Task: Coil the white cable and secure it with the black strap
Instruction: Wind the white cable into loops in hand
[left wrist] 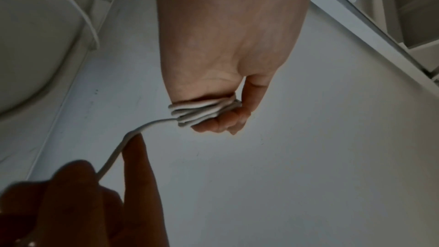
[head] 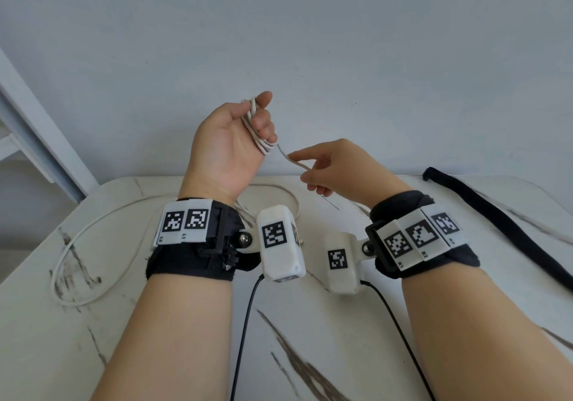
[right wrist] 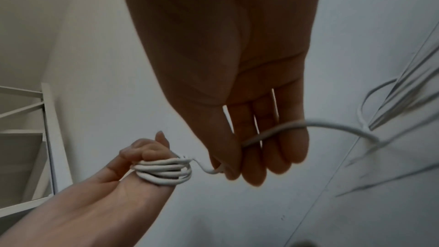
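White cable [head: 259, 127]: several turns wound round my left hand [head: 229, 146] fingers, my right hand [head: 333, 168] grip pinching the feed, long slack looping the surface [head: 310, 323] at 9 o'clock; black strap [head: 496, 224] unused at 3 o'clock, coiling roughly half done.

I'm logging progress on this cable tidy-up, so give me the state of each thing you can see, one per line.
white cable: partly coiled, several loops wound round the left fingers, the rest trailing loose over the table
black strap: lying stretched out on the table, untouched, not yet round the coil
left hand: raised, fingers curled, holding the coil
right hand: gripping the free run of cable beside the coil
table: marble-patterned top, carries the slack cable and the strap
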The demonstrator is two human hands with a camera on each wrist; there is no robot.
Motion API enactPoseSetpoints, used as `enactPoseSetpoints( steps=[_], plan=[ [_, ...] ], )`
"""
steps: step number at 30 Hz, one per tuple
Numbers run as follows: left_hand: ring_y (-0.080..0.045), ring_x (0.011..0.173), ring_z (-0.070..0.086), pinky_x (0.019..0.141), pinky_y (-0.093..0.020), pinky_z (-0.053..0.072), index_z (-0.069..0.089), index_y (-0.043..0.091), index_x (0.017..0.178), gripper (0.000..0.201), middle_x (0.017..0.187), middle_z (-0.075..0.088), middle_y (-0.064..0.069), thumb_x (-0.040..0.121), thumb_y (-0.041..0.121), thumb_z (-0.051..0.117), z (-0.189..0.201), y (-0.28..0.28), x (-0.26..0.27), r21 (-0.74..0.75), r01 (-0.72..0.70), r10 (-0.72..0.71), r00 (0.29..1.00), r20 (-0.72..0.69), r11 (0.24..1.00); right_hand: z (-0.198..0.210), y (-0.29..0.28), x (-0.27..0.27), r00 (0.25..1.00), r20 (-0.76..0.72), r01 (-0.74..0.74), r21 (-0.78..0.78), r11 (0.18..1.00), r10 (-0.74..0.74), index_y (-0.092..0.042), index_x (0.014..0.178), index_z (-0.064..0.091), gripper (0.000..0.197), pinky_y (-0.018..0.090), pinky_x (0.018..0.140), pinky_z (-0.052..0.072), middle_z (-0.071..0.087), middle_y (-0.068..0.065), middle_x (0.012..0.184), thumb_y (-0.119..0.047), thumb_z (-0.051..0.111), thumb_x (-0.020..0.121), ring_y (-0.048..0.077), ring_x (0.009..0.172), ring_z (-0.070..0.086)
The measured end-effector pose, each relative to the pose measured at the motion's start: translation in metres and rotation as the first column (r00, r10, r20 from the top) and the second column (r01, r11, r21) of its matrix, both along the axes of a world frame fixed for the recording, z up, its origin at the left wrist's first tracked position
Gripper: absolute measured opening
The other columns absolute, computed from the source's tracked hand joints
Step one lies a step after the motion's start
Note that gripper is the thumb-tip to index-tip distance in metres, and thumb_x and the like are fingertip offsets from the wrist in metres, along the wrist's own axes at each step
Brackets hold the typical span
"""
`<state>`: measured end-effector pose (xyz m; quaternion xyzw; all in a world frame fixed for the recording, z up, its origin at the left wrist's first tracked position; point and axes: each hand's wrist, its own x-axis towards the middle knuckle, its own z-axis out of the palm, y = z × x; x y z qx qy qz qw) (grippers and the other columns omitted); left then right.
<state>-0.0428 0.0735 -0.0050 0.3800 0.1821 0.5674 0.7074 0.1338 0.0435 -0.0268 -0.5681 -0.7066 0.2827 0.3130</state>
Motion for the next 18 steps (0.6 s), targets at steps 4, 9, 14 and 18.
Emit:
enactPoseSetpoints(
  steps=[4,9,14,18],
  plan=[
    [-0.014,0.063,0.050,0.065,-0.023,0.043,0.053,-0.003,0.114,0.027,0.070,0.052,-0.003,0.100,0.012,0.035,-0.002,0.003,0.002,-0.018,-0.082,0.083,0.996,0.025,0.996,0.004,-0.004,-0.002,0.994,0.047,-0.095,-0.049,0.994,0.097,-0.030,0.115,0.067,0.032,0.020,0.068,0.056,0.073,-0.001,0.072,-0.015,0.066,0.087,0.007,0.060,0.062],
    [-0.017,0.070,0.056,0.068,-0.025,0.050,0.057,0.000,0.103,0.020,0.077,0.057,-0.005,0.101,0.012,0.042,-0.003,0.006,0.001,-0.032,-0.284,0.284,0.959,-0.007,0.958,0.006,-0.008,-0.007,0.983,0.102,-0.141,-0.087,0.986,0.149,-0.030,0.094,0.074,0.017,0.026,0.068,0.052,0.068,0.002,0.070,-0.019,0.068,0.084,0.007,0.060,0.057],
    [-0.017,0.067,0.067,0.073,-0.029,0.054,0.059,0.009,0.086,0.018,0.064,0.067,0.004,0.100,0.016,0.049,-0.005,0.008,0.003,0.118,-0.428,0.444,0.857,-0.261,0.896,0.010,-0.011,-0.010,0.984,0.098,-0.147,-0.050,0.988,0.151,-0.023,0.081,0.071,0.003,0.021,0.062,0.044,0.057,-0.007,0.062,-0.021,0.072,0.081,0.007,0.057,0.051],
    [-0.013,0.067,0.069,0.070,-0.025,0.054,0.059,0.008,0.087,0.024,0.067,0.067,0.005,0.102,0.020,0.045,-0.004,0.006,0.009,0.234,-0.458,0.514,0.768,-0.382,0.858,0.013,-0.012,-0.007,0.987,0.104,-0.121,-0.009,0.993,0.121,-0.021,0.077,0.067,0.008,0.022,0.060,0.040,0.048,-0.011,0.057,-0.022,0.074,0.080,0.008,0.056,0.046]
  ],
)
